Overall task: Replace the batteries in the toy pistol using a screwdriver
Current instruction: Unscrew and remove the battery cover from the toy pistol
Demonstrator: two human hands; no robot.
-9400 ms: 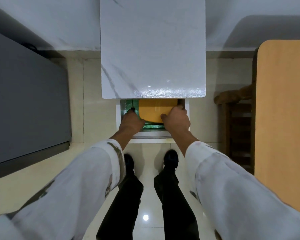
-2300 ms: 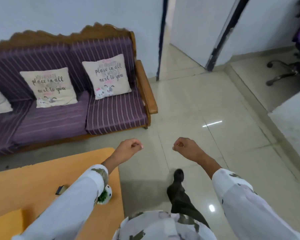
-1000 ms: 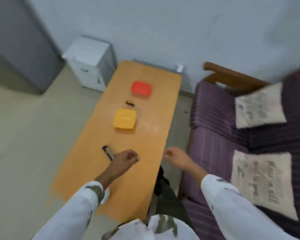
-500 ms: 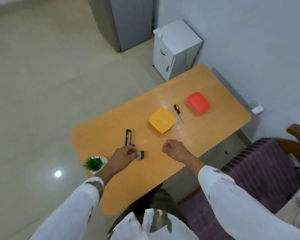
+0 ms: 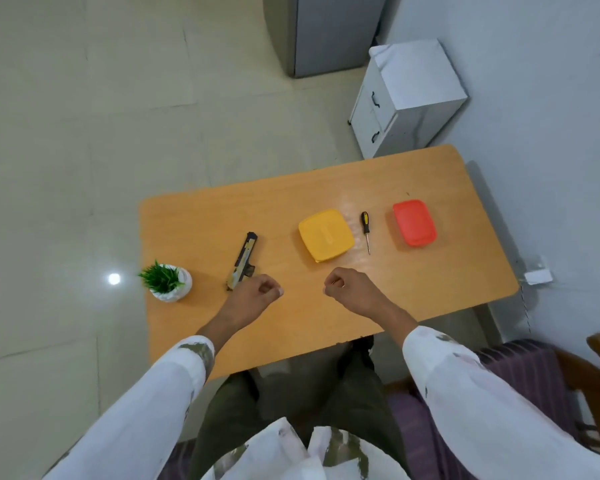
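— Where's the toy pistol [image 5: 244, 259]?

— I see it lying flat on the orange table [image 5: 430, 306], toward the left end, barrel pointing at the far edge. Its grip end is hidden under the left hand [image 5: 254, 296].

— Is that hand holding it?

— I cannot tell. The left hand is curled into a loose fist over the grip end, and the contact is hidden from me. The right hand [image 5: 349, 288] is also curled shut, hanging over bare tabletop near the front edge, with nothing visible in it.

— And the screwdriver [image 5: 365, 230]?

— Well apart from both hands, toward the right end of the table. It has a black and yellow handle, and its tip points at the front edge. It lies between a yellow lidded container [image 5: 325, 234] and a red lidded container [image 5: 414, 222], touching neither.

— Anything else?

— A small potted plant [image 5: 167, 282] in a white pot stands at the left edge, beside the pistol.
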